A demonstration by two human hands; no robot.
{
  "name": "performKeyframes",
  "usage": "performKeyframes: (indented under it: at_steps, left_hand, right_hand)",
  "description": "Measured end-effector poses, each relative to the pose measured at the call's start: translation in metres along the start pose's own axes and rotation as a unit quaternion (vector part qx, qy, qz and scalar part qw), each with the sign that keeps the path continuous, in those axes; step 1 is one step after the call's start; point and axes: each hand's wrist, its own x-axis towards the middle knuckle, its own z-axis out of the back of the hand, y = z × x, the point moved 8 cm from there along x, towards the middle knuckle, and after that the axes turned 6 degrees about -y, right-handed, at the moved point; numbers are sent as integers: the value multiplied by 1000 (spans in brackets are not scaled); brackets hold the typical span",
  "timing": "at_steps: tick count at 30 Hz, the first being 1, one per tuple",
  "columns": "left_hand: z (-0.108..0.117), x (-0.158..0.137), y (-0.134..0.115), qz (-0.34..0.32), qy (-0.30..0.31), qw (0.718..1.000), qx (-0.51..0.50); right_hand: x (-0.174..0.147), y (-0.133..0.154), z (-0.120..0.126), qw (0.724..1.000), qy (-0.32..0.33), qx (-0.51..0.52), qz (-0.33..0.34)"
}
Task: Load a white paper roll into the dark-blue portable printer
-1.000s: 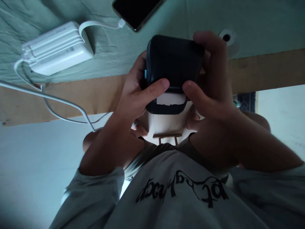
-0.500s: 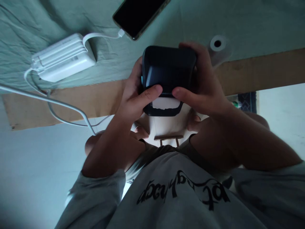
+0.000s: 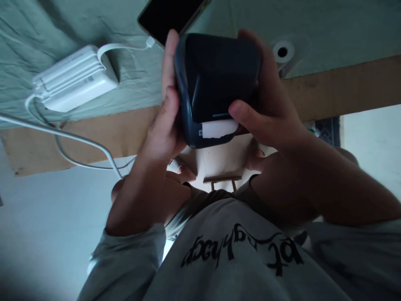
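Note:
A dark portable receipt printer (image 3: 219, 79) is held up between my two hands over the table's near edge. A torn-edged strip of white paper (image 3: 220, 129) pokes out of the slot on its near side. My left hand (image 3: 164, 125) grips its left side, thumb against the edge and a finger stretched up along it. My right hand (image 3: 271, 110) wraps the right side, its thumb lying on the lid near the slot. The lid looks closed. The right fingers are mostly hidden behind the printer.
A phone (image 3: 172, 16) lies behind the printer, cabled to a white power bank (image 3: 77, 79) at left. A paper roll (image 3: 283, 52) stands at right on the green cloth (image 3: 338, 29). A white cable (image 3: 84, 140) crosses the wooden edge (image 3: 131, 129).
The printer has come up closer to the camera and tilted, showing its left side. My left thumb has moved off the lid to the side edge; my right thumb stays on the lid.

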Motion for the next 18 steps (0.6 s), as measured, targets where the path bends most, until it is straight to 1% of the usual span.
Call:
performKeyframes:
  at_steps: [3,5,7,8,10,12,16,18]
  left_hand:
    - [8,2,4,42,-47,997,-46]
    - [5,-1,6,71,-49,994,-62]
    - [9,-7,9,106,-128,984,-68]
    - [10,-10,10,119,-156,978,-67]
    - [9,-14,8,116,-196,972,-61]
    - [8,-15,6,101,-207,971,-56]
    - [11,-12,5,91,-214,971,-59]
    - [17,-14,7,115,-245,962,-36]
  right_hand:
    - [0,-6,-2,1000,20,-2,-24]
    - [-2,-11,-6,998,45,4,-53]
    - [-4,-14,-8,995,67,7,-72]
    - [-5,-14,-8,994,76,3,-76]
    - [-6,-14,-10,992,95,-4,-82]
    - [-7,-15,-10,990,108,-8,-88]
    - [-9,-14,-8,992,92,-29,-85]
    - [-11,-13,-7,990,83,-58,-99]
